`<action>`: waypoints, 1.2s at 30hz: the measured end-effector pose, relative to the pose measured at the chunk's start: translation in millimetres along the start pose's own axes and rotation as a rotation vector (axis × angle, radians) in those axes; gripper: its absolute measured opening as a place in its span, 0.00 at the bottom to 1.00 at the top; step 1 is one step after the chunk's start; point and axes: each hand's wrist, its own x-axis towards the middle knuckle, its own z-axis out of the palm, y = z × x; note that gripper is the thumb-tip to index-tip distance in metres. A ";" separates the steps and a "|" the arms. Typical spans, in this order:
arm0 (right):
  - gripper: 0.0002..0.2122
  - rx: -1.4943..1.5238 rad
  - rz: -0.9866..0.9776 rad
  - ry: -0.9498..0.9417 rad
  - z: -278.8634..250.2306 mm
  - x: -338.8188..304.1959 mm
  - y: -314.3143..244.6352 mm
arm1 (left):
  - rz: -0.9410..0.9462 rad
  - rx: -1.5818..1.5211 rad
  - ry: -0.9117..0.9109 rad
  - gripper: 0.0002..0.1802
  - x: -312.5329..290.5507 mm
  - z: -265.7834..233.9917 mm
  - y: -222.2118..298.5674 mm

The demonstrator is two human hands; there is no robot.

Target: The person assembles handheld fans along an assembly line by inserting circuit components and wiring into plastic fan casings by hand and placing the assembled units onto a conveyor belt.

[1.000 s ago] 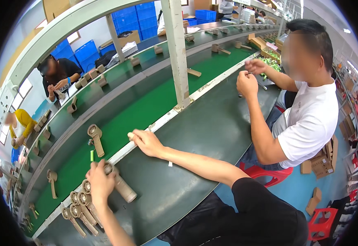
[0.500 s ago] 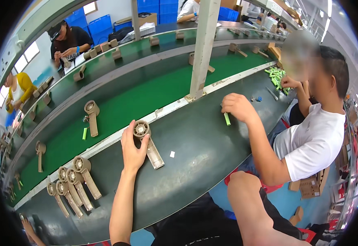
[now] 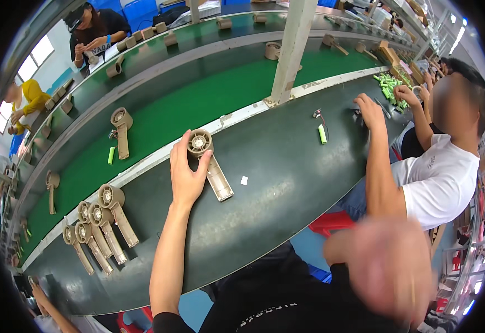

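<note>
My left hand point(image 3: 188, 175) is wrapped round the round head of a beige handheld fan casing point(image 3: 218, 180), thumb on one side and fingers on the other. The casing lies on the dark work surface, its handle pointing toward me and slightly right. My right hand point(image 3: 389, 266) is raised close to the camera at the lower right, smeared by motion, so its fingers cannot be made out. A small white square point(image 3: 244, 180) lies just right of the handle. Several similar fan casings point(image 3: 102, 216) lie bunched together to the left of my left forearm.
A green conveyor belt point(image 3: 165, 125) runs beyond a white rail point(image 3: 237, 117), carrying fan parts. A metal post point(image 3: 293, 53) rises from the rail. A green battery point(image 3: 322, 134) with a wired part lies at right, near a co-worker's hand point(image 3: 370, 111). Green batteries point(image 3: 392, 89) are heaped farther off.
The view has shifted. My right arm has moved, with the hand now blurred near the camera. The co-worker's hand has drawn away rightward from the green battery. My left hand keeps its hold.
</note>
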 end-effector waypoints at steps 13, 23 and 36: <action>0.16 -0.036 0.412 -0.173 113.8 -91.1 31.6 | 0.061 0.136 0.131 0.29 -2.1 -6.4 -4.7; 0.07 1.293 0.753 -0.694 117.3 -103.4 -150.2 | 0.231 -0.128 -0.004 0.19 10.5 -15.4 82.3; 0.08 0.875 0.379 -0.875 180.3 -107.7 -148.1 | -0.136 0.055 -0.152 0.09 -3.9 -53.4 59.6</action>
